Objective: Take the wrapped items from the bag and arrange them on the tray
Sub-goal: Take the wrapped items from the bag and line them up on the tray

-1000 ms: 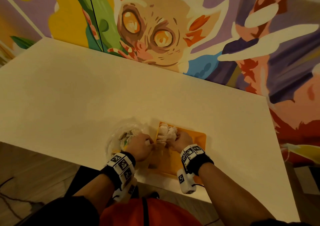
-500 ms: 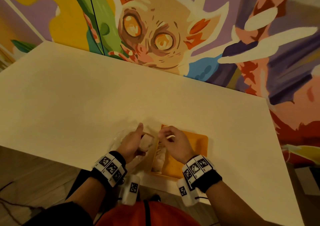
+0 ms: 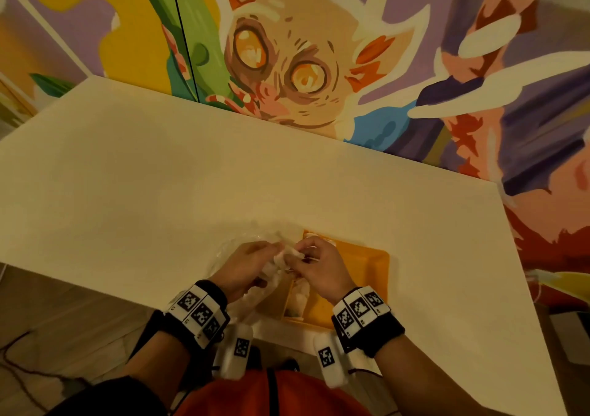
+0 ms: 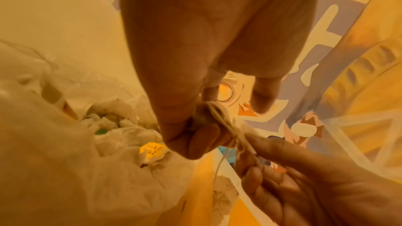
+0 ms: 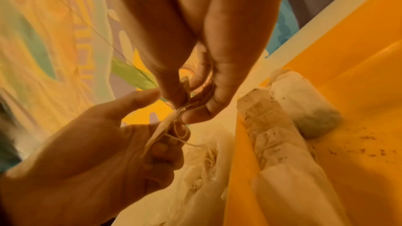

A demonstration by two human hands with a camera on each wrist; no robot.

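A small white wrapped item [image 3: 283, 257] with thin string hangs between my two hands, above the seam of bag and tray. My left hand [image 3: 274, 252] pinches it from the left; in the left wrist view its thumb and fingers [image 4: 202, 131] close on the stringy bundle [image 4: 219, 114]. My right hand [image 3: 297, 254] pinches the same item from the right, fingertips [image 5: 187, 107] on the string. The clear plastic bag [image 3: 223, 251] lies under my left hand with several white wrapped items [image 4: 121, 126] inside. The orange tray [image 3: 367, 272] holds a few wrapped items [image 5: 272, 135].
The cream table [image 3: 191, 176] stretches far and left of the bag. Its near edge [image 3: 95, 291] runs just below my wrists. A painted mural wall [image 3: 303, 64] backs the table. Dark crumbs [image 5: 359, 145] speckle the tray floor.
My left hand came up out of the bag with a wrapped item. My right hand left the items on the tray and joined it, so both now pinch the item.
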